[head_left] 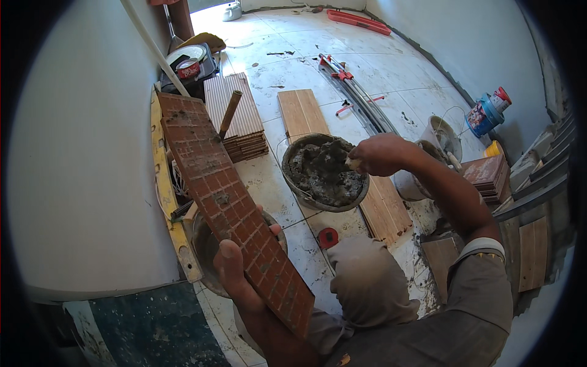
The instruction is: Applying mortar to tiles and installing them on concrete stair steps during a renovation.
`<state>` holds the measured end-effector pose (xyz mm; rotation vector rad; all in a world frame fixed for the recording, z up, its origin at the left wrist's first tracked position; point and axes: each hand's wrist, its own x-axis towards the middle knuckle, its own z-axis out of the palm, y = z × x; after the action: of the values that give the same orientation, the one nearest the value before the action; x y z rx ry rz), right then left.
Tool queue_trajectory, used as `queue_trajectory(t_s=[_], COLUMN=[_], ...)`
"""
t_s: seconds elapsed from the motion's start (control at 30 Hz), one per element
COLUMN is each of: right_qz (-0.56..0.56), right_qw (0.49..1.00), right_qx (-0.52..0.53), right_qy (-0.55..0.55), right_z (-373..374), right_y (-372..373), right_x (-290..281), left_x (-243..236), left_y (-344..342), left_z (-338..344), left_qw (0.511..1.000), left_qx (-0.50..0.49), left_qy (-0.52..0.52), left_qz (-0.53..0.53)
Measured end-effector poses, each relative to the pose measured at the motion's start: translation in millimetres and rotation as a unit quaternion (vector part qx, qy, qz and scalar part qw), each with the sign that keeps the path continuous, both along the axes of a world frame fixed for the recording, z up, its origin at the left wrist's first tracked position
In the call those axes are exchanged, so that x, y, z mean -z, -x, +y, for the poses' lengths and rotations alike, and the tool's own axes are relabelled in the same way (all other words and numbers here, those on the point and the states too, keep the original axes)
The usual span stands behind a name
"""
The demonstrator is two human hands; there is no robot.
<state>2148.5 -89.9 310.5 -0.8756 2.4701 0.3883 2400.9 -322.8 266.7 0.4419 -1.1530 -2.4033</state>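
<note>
My left hand (pixel 235 269) is closed around the edge of a long reddish-brown tile (pixel 229 199), thumb on the near side and fingertips showing past the far edge. The tile is tilted, its ridged grid back facing up with grey mortar smears. My right hand (pixel 382 153) reaches over the right rim of a bucket (pixel 299 192) filled with wet grey mortar (pixel 324 171). It grips a short pale tool handle (pixel 353 163); the working end is hidden in or behind the mortar. Under the tile stands another bucket (pixel 202 241), partly covered.
A yellow spirit level (pixel 168 183) leans by the left wall. Stacked tiles (pixel 235 113) stand near a wooden handle (pixel 230 114). Wood-look planks (pixel 385 211) lie under the mortar bucket. Farther off lies a tile cutter (pixel 354 92). More buckets (pixel 443 137) and tiles (pixel 487 174) are at right.
</note>
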Motion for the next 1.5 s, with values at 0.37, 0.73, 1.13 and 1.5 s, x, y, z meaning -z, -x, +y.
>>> queue_trajectory(t_s=[0.37,0.73,1.13,1.5], right_qz=[-0.037,-0.067,0.098,0.129], right_qw=[0.993,0.991,0.987,0.976], right_qx=[0.001,-0.049,-0.100,-0.168], right_qy=[-0.109,-0.102,-0.075,-0.061], right_z=[-30,-42,-2,-35], right_y=[4,29,-4,57], right_x=[107,150,-7,41], left_x=[18,-8,-9,-13], left_y=[1,-8,-9,-12], left_z=[-6,3,5,15], left_qw=[0.995,0.999,0.999,0.999], left_qx=[0.014,-0.001,-0.025,-0.025], left_qy=[-0.059,-0.004,0.017,0.043], left_qz=[0.084,0.043,0.010,0.010])
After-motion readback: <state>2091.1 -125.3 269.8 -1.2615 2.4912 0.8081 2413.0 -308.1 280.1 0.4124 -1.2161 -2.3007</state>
